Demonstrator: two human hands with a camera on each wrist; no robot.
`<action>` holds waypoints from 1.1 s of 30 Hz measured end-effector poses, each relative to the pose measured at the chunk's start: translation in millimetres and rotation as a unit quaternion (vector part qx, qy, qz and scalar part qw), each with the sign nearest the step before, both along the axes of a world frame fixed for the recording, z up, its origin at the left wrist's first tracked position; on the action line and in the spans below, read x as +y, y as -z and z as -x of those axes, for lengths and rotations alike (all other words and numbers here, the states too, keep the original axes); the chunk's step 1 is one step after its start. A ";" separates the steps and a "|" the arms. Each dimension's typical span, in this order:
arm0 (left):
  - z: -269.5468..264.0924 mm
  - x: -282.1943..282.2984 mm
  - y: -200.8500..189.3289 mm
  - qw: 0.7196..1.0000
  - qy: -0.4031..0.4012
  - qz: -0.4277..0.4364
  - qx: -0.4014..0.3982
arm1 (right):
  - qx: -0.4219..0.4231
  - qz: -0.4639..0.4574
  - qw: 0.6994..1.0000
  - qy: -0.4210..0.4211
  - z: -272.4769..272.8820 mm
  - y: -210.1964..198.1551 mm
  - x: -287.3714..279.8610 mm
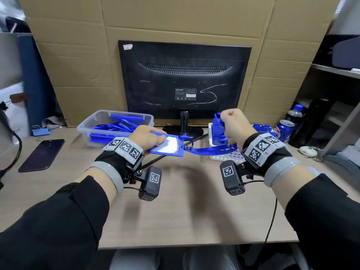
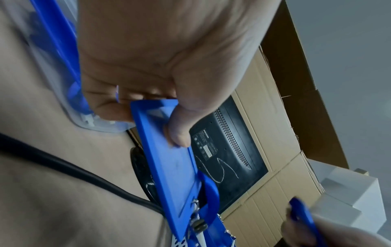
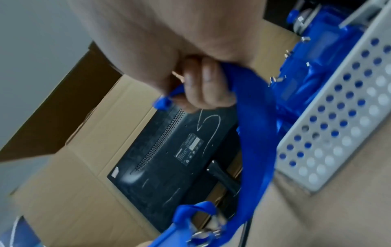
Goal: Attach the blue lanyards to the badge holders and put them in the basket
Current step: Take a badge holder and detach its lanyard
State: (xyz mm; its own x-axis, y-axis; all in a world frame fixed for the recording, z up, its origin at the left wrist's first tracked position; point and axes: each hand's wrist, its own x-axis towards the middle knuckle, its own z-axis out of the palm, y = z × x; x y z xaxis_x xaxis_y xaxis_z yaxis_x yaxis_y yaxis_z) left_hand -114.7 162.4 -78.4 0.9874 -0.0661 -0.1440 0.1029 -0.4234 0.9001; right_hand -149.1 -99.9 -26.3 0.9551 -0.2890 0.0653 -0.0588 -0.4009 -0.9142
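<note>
My left hand (image 1: 151,137) pinches a blue badge holder (image 1: 168,146) by its left end, thumb on top (image 2: 178,132), and holds it level above the desk. A metal clip (image 1: 187,147) joins the holder's right end to a blue lanyard (image 1: 210,151). The strap runs right to my right hand (image 1: 236,121), which grips it in a fist (image 3: 203,86) above the white perforated basket (image 1: 224,157). Finished blue holders and lanyards (image 1: 219,131) lie piled in that basket (image 3: 338,120).
A clear plastic tub (image 1: 115,127) with loose lanyards and holders stands at the back left. A monitor (image 1: 183,78) backs onto a cardboard wall. A phone (image 1: 41,154) lies at left; a can (image 1: 285,129) and a bottle (image 1: 296,113) stand at right. A black cable (image 1: 167,154) crosses the desk.
</note>
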 end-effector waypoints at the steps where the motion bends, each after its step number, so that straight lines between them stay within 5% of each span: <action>1: -0.3 2.8 -0.5 1.000 -0.001 -0.001 -0.006 | 0.041 0.063 0.997 -0.011 2.0 0.1 -2.1; 5: 3.9 9.6 -6.3 0.999 0.045 -0.008 -0.006 | 0.154 0.111 0.980 -0.062 8.3 10.0 1.6; 9: 11.1 5.7 -19.4 0.992 0.124 -0.012 0.003 | 0.039 0.170 0.974 -0.146 14.2 18.8 14.9; 14: 17.1 3.1 -29.8 0.986 0.163 0.037 0.026 | 0.078 0.110 0.933 -0.334 17.5 26.0 26.0; 25: 21.4 -1.4 -30.7 0.995 0.086 0.050 0.008 | 0.065 0.131 0.937 -0.317 30.0 28.4 22.6; 29: 24.5 -5.2 -31.3 0.986 0.152 -0.056 -0.030 | 0.012 0.175 0.941 -0.289 34.0 23.4 17.6; 33: 29.6 -15.8 -36.9 0.981 0.132 -0.106 -0.092 | 0.019 0.138 0.950 -0.280 40.8 21.8 16.0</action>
State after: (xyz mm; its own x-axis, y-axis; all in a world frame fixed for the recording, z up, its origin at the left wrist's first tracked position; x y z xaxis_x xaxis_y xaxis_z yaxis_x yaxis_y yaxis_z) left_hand -144.3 146.7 -41.4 0.9502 -0.3117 -0.0028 -0.1920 -0.5923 0.7825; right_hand -189.9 -83.9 -48.1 0.9570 0.2890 0.0266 0.2036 -0.6034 -0.7710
